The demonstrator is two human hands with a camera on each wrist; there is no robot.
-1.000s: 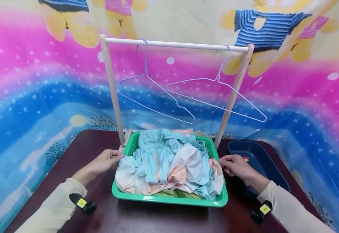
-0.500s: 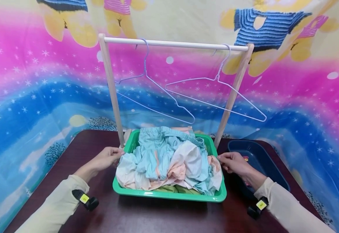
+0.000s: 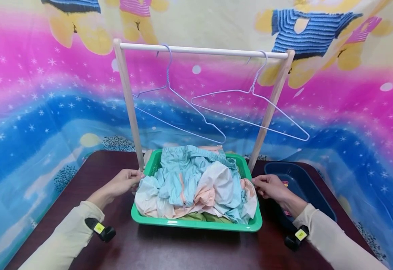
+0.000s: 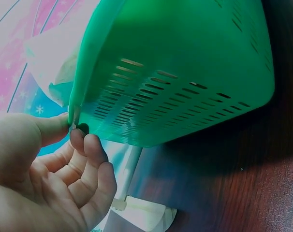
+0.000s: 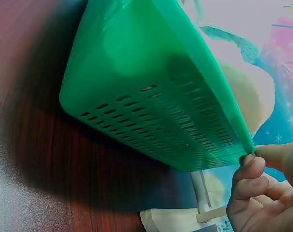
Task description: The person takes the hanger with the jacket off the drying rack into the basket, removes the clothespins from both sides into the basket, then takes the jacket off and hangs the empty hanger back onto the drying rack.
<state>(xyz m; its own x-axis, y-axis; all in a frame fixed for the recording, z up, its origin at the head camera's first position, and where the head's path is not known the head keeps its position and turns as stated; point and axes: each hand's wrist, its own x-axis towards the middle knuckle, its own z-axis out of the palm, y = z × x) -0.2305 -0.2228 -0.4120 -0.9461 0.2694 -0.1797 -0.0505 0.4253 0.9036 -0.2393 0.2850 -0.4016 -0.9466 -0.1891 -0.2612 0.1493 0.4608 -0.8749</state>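
Note:
A green plastic basket (image 3: 196,224) with slotted sides stands on the dark wooden table, heaped with clothes. Light blue garments (image 3: 176,176) lie on top, with white and peach cloth (image 3: 205,198) among them and olive green fabric (image 3: 199,217) below. My left hand (image 3: 123,183) pinches the basket's left rim between thumb and fingers; the left wrist view shows this grip on the rim (image 4: 81,72). On the opposite side my right hand (image 3: 273,189) pinches the right rim, seen also in the right wrist view against the basket's slotted wall (image 5: 151,106).
Behind the basket rises a wooden rack (image 3: 203,50) with a white bar. Two lilac wire hangers, a left hanger (image 3: 196,108) and a right hanger (image 3: 250,92), hang from it. A dark blue tray (image 3: 304,187) with small colourful items sits at the right.
The basket has slid slightly away from me toward the rack, both hands moving along with it on its rims. The hangers and the tray stay where they were.

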